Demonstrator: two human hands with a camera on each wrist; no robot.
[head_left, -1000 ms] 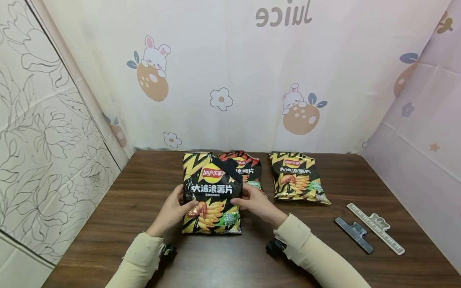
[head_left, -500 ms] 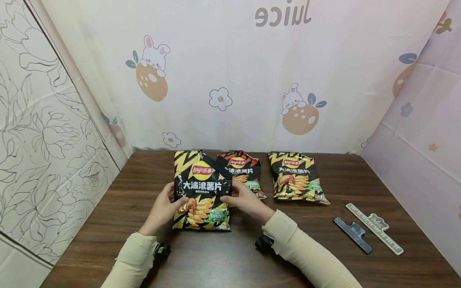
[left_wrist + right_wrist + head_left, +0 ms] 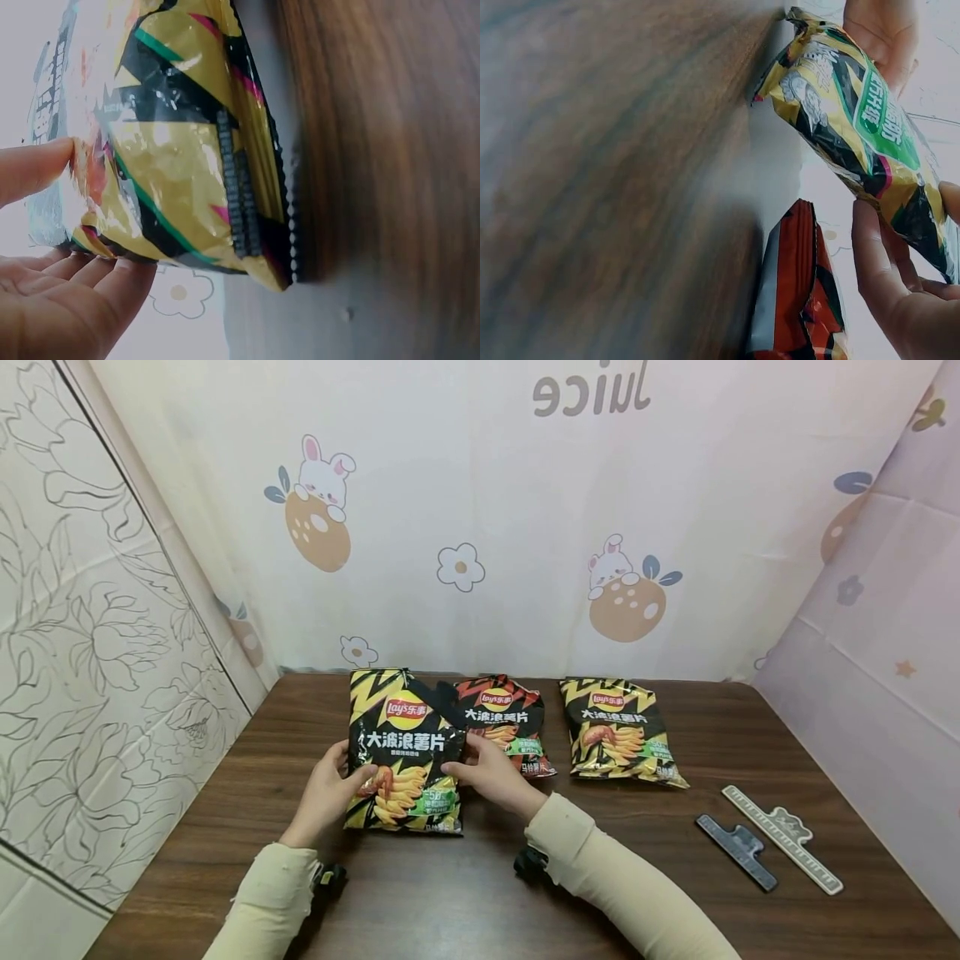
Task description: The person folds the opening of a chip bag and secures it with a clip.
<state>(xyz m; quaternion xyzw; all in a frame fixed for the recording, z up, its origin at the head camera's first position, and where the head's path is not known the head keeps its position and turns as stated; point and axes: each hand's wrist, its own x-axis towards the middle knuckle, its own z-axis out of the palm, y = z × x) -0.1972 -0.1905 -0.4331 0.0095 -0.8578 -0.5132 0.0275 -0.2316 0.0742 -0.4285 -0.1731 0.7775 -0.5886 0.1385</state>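
Both hands hold a black and yellow bag of potato chips [image 3: 405,756] upright, left of the table's middle. My left hand [image 3: 324,792] grips its left side, thumb on the printed front and fingers behind. On the opposite side my right hand [image 3: 495,775] pinches the edge in the same way. Across the bag's top right corner runs a dark bag clip [image 3: 442,697]. In the left wrist view the crimped bottom edge of the chip bag [image 3: 172,142] is close over the table. The right wrist view shows the bag [image 3: 862,127] tilted, with fingers beneath it.
A red and black chip bag [image 3: 506,714] lies just behind the right hand, partly covered by the held bag. Farther right lies another yellow and black chip bag [image 3: 617,731]. A dark bag clip [image 3: 737,852] and a pale bag clip [image 3: 783,837] rest at the table's right.
Both hands have carried the held chip bag to the left and slightly back, uncovering more of the red bag. The other bags and the loose clips have stayed put.
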